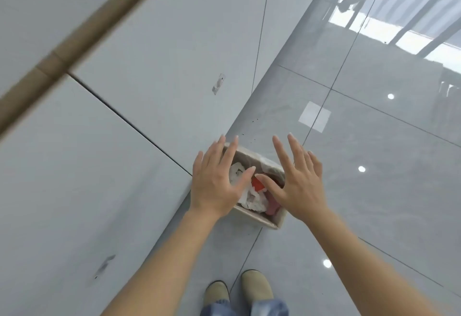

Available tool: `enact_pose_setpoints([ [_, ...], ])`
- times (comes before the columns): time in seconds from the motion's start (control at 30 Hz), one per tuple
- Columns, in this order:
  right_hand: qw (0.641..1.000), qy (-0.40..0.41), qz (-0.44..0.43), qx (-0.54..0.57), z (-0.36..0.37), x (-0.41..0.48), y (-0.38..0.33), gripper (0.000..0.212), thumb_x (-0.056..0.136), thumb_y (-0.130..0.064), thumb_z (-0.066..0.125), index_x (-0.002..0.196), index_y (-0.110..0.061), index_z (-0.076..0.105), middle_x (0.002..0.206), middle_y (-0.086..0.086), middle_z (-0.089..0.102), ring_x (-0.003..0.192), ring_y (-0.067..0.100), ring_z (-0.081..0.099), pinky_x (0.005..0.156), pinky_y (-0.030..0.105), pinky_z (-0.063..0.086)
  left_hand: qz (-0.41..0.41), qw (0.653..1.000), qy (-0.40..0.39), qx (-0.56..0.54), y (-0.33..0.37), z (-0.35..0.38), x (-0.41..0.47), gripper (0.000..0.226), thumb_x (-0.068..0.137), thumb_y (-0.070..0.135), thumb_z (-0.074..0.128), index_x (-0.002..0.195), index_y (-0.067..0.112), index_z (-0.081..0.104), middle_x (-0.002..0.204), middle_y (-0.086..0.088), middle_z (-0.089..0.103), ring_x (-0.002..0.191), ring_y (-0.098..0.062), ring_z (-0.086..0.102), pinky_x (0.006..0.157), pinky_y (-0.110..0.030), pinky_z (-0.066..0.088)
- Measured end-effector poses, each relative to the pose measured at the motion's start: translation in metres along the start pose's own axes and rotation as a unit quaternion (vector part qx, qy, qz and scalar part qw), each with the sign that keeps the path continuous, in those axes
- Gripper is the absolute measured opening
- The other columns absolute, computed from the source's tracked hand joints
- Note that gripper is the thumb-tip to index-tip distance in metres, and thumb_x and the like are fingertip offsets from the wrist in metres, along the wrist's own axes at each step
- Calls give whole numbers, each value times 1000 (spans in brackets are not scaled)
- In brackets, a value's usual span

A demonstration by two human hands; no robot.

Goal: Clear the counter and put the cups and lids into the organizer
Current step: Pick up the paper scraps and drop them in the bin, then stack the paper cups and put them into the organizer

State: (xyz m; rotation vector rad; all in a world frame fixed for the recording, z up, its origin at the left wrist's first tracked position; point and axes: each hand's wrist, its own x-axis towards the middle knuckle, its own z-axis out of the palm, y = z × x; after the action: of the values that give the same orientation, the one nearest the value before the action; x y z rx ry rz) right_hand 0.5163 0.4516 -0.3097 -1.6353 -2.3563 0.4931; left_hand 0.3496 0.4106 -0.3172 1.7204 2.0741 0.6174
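Both hands, left hand (214, 186) and right hand (299, 186), hover with fingers spread, holding nothing, over the waste bin (264, 221) (already full); further rubbish may spill onto the floor (374, 203).

The floor (374, 191) on the right of the frame is glossy grey tile, mirror-smooth, while the wall panels (112, 166) on the left look matt grey, crossed at upper left by a tan, wood-like strip (82, 28). At centre, the matt beige bin (259, 219) holds crumpled white paper (252, 203); the shoes (257, 285) at the bottom look like dull beige cloth.
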Motion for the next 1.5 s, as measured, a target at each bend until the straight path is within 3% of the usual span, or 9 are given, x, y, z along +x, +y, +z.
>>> enact_pose_setpoints([
  [0.2,997,57,-52,15,-109,4,-44,75,81,-63,41,144,-29,20,151,18,30,135,32,35,109,49,20,-1,998,49,-39,70,-100,-5,72,81,63,33,145,29,25,154,-6,27,141,-21,25,114,-46,20],
  [0.37,986,125,-105,20,-200,9,-87,74,81,-64,41,143,-30,16,150,19,31,133,31,33,107,52,24,10,991,121,-57,123,-186,-8,71,84,67,30,145,34,18,155,0,24,140,-15,21,110,-38,22],
  [0.47,980,140,-138,31,-235,11,-113,74,82,-66,37,144,-32,14,152,18,28,136,30,30,108,50,22,19,986,158,-42,142,-226,-13,71,84,67,27,145,33,19,155,0,25,141,-15,22,108,-33,18],
  [0.67,967,150,-200,45,-277,15,-161,75,83,-66,38,144,-33,10,153,18,23,137,32,29,110,48,17,6,976,218,1,155,-290,-28,71,85,64,30,145,27,25,154,-6,29,140,-22,27,110,-40,21],
  [0.87,948,161,-270,58,-298,20,-226,75,82,-67,36,143,-31,12,152,19,27,136,32,30,108,54,20,-38,957,282,52,139,-357,-58,72,85,63,28,145,23,27,153,-9,30,139,-25,29,114,-50,19],
  [0.97,936,164,-304,68,-304,19,-265,75,82,-67,37,144,-31,13,151,18,28,135,32,31,107,54,21,-69,943,316,73,124,-391,-80,71,85,63,27,145,25,25,154,-7,28,141,-21,23,116,-49,11],
  [1.13,908,166,-374,90,-308,10,-334,76,82,-66,39,144,-30,15,150,19,30,134,32,35,106,54,21,-122,912,382,86,95,-442,-128,68,85,62,32,144,29,26,153,-2,29,140,-16,24,113,-50,16],
  [1.27,890,167,-410,111,-304,-5,-391,76,81,-65,43,143,-29,17,150,18,31,133,33,37,105,54,22,-151,892,415,97,71,-479,-169,69,84,62,31,144,28,27,153,-4,30,141,-16,23,116,-46,10],
  [1.5,862,176,-457,133,-291,-36,-499,73,81,-60,46,141,-27,22,147,19,36,125,28,43,102,54,29,-168,864,462,113,8,-554,-232,70,84,61,33,142,24,32,150,-7,35,139,-20,28,111,-52,20],
])
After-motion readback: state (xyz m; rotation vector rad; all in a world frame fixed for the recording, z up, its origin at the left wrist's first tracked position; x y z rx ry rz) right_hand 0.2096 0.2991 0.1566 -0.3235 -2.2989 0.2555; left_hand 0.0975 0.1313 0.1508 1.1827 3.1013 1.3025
